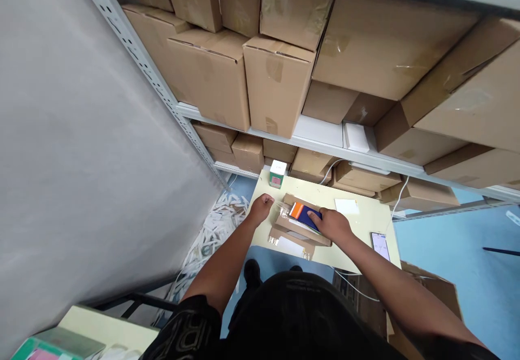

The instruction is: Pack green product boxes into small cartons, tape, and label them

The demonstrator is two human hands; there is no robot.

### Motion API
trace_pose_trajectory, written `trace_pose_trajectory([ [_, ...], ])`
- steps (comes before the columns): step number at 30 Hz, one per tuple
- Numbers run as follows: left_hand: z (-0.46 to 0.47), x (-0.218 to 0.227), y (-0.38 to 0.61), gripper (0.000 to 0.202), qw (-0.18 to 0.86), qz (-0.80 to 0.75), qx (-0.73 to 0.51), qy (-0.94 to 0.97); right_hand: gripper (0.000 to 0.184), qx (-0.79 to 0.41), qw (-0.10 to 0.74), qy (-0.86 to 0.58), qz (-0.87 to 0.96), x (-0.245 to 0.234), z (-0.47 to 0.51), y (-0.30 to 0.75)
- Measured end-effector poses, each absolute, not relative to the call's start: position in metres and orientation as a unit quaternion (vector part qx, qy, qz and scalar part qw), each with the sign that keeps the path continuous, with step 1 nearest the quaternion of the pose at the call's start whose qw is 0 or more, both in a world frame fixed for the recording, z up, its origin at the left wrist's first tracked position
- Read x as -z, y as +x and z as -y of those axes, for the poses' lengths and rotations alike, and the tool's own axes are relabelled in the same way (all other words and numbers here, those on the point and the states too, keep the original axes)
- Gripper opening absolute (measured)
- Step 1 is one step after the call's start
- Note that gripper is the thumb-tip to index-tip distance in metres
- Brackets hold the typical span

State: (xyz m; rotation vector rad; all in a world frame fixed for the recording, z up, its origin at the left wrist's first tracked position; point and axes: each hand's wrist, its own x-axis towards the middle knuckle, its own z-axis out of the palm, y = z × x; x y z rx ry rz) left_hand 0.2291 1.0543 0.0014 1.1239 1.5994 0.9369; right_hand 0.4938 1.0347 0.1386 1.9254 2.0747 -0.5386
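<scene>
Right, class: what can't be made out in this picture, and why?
Head view: one end of the blue-and-orange item, covered by the right hand.
Head view: whatever the left hand may pinch, too small and blurred.
Head view: text on the phone, too small.
Head view: rest of the green-rimmed box, cut off by the bottom edge.

No lettering can be read with certainty. Large outlined characters on the black fabric left sleeve (187,334), near left, are broken by folds. Too small or blurred to read are marks on the upright white-and-green box (278,174), far left on the table, the lit rectangular phone (381,246) at right, and the flat orange-and-dark-blue packet (305,215) between.
</scene>
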Motion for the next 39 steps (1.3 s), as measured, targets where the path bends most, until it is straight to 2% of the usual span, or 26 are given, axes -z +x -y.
trace_pose_trajectory([
  [6, -1.057, 0.009, 0.241, 0.019, 0.465, -0.645, -0.413, 0.444, 0.067, 0.184, 0.130, 0.669, -0.708, -0.129, -1.037, 0.494],
  [11, -1.047, -0.019, 0.236, 0.024, 0.472, -0.552, -0.494, 0.477, 0.063, 0.176, 0.109, 0.659, -0.723, -0.125, -1.034, 0.505],
  [16, -1.050, -0.037, 0.244, 0.034, 0.535, -0.506, -0.510, 0.445, 0.057, 0.166, 0.092, 0.657, -0.730, -0.119, -1.030, 0.516],
  [21, -1.069, -0.017, 0.248, 0.039, 0.601, -0.529, -0.462, 0.382, 0.057, 0.165, 0.095, 0.663, -0.724, -0.114, -1.032, 0.519],
  [24, -1.073, -0.011, 0.243, 0.037, 0.596, -0.563, -0.424, 0.383, 0.058, 0.164, 0.099, 0.663, -0.723, -0.115, -1.034, 0.516],
  [27, -1.073, -0.018, 0.242, 0.033, 0.573, -0.539, -0.450, 0.423, 0.059, 0.168, 0.097, 0.663, -0.723, -0.116, -1.036, 0.514],
  [30, -1.075, -0.030, 0.248, 0.033, 0.599, -0.495, -0.473, 0.414, 0.058, 0.174, 0.100, 0.662, -0.722, -0.119, -1.037, 0.513],
  [33, -1.079, -0.036, 0.255, 0.037, 0.642, -0.515, -0.429, 0.371, 0.057, 0.176, 0.108, 0.663, -0.719, -0.127, -1.036, 0.514],
  [39, -1.082, -0.032, 0.251, 0.030, 0.649, -0.546, -0.380, 0.370, 0.062, 0.169, 0.097, 0.669, -0.717, -0.150, -1.042, 0.520],
])
